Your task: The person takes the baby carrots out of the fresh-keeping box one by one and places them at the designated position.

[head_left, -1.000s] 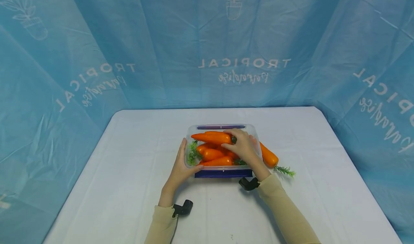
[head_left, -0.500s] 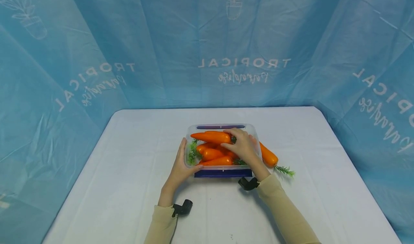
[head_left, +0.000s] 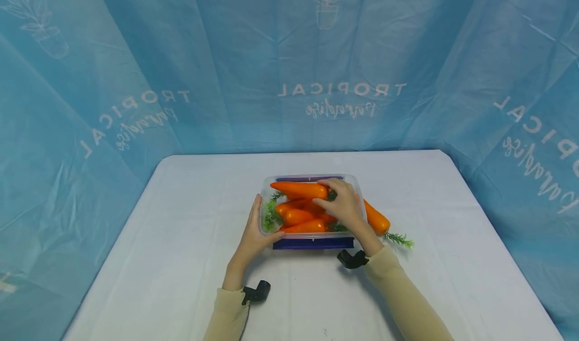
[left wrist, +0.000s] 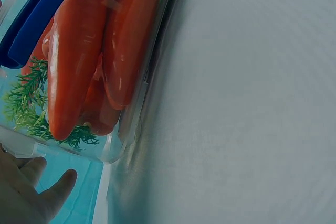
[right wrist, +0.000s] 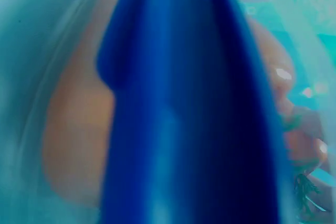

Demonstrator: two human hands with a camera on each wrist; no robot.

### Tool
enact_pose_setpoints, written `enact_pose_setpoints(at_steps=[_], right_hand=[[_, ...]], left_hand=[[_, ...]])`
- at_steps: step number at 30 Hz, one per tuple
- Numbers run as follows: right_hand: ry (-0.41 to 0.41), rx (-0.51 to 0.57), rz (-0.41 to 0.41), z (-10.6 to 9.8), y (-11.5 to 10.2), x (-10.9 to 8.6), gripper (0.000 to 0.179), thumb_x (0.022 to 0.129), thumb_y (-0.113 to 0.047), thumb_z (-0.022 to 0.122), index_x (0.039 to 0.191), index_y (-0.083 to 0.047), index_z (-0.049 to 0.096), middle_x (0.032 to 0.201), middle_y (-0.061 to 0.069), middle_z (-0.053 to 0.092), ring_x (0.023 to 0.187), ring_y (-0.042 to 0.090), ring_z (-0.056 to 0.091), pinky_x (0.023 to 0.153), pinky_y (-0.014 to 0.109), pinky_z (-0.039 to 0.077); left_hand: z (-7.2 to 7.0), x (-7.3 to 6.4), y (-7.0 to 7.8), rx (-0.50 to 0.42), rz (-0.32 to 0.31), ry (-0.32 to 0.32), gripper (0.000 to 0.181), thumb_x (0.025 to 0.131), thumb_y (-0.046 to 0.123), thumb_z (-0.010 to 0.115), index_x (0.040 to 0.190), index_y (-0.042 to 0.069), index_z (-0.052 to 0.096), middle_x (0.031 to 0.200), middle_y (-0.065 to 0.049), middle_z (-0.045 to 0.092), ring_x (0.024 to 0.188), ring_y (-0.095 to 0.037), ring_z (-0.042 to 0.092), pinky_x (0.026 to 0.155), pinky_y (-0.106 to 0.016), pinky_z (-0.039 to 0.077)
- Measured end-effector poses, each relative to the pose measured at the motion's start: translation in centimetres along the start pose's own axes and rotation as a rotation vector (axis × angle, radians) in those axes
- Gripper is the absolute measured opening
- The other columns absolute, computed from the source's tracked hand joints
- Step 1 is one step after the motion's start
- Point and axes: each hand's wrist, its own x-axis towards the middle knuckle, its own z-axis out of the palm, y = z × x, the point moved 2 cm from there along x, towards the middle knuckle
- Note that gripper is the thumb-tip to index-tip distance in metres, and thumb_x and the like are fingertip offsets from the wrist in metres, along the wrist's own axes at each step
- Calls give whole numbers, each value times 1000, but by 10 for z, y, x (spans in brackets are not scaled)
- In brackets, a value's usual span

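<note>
Your right hand has nudged the top carrot it holds farther back in the box, baring the lower carrots; your left hand spreads wide alongside.

1. Blue sheeting: hung behind and at both sides of the table; creased by folds.
2. Lettering, "TROPICAL": printed in white, seen mirrored; repeated on the left, centre and right panels, with script set beneath.
3. Potted plant: drawn in white outline at top centre; matched by a second drawing at upper left.
4. Table: covered in white, faintly creased; far corners rounded.
5. Pale patch: seen at the left edge; not clearly identified.
</note>
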Motion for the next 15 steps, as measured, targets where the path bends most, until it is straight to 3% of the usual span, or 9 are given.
enact_pose_setpoints(at_steps=[3,8,15], right_hand=[[38,5,-48,-7,-3,-1,45,75,-20,81,116,-7,67,114,11,69,105,29,61,97,47,49],[67,8,-80,-17,-6,-5,45,74,-17,81,114,-3,67,110,13,70,103,31,62,99,51,45],[87,22,-51,-28,-9,-12,44,75,-17,81,114,-2,67,109,13,70,102,30,61,99,53,41]], left_hand=[[2,3,-14,27,16,20,112,75,31,80,154,26,2,162,1,2,150,-25,8,120,-55,12],[1,4,-17,48,22,29,113,74,32,81,154,27,2,162,1,3,150,-25,8,120,-55,12],[2,3,-14,46,26,24,113,74,32,80,154,24,1,163,-3,2,150,-28,7,119,-57,12]])
